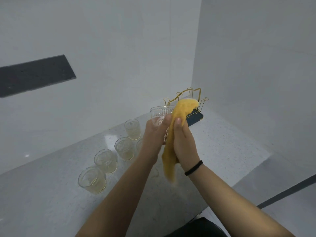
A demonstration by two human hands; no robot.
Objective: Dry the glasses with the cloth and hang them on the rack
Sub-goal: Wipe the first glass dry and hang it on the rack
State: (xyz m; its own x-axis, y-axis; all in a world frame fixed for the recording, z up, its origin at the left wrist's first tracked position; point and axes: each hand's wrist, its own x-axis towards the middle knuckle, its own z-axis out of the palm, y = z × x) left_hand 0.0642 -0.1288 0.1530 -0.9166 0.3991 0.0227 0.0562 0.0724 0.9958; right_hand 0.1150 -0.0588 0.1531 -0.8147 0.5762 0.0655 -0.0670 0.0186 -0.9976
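Glass [159, 115], ribbed and clear, is held up above the counter [222, 151] in the left hand [153, 134], whose fingers [166, 119] curl round its side. Against it, the right hand [183, 142] grips a yellow cloth [181, 110]; the thumb presses the fabric from the front, and the cloth's upper end folds over the glass's right rim while its lower end hangs loose below the wrists. How far the cloth reaches inside the glass cannot be told, since the hands cover the lower part. A black band [194, 167] circles the right wrist.

Behind the hands, near the corner of the two white walls, stands a gold wire rack [188, 93] on a dark base [196, 117], its looped pegs bare as far as the view shows. To the left on the counter stand more glasses of the same kind, upright in a loose row: one nearest the camera [92, 179], one behind it [106, 160], another [124, 148] beyond, and the farthest [133, 129] near the wall. One further glass [139, 144] shows only as a sliver beside the left wrist.
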